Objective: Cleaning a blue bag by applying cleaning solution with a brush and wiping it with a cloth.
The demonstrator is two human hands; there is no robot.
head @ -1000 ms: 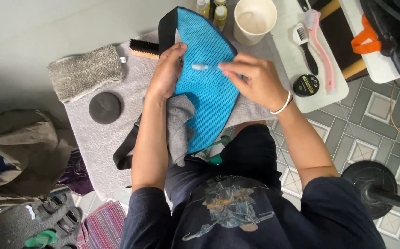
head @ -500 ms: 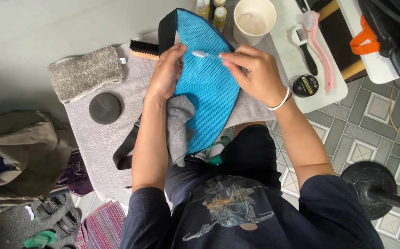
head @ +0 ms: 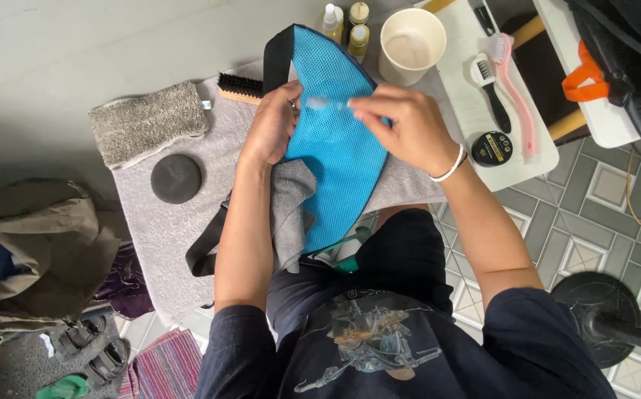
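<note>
Blue mesh bag point(head: 339, 148): soft, light, floppy; best gripped at its black-trimmed edge. Left hand point(head: 272, 125) clenched on the nine o'clock edge. Right hand point(head: 401, 125) pinching a small clear brush point(head: 325, 103).

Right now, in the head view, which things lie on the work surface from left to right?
Folded grey cloth → dark round pad → wooden brush with black bristles → left hand on the blue mesh bag → right hand → white cup → black round tin → pink brush.

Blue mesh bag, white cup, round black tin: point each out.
blue mesh bag point(head: 339, 159), head view, middle of mesh panel.
white cup point(head: 412, 46), head view, inside bottom.
round black tin point(head: 492, 148), head view, lid centre.
</note>
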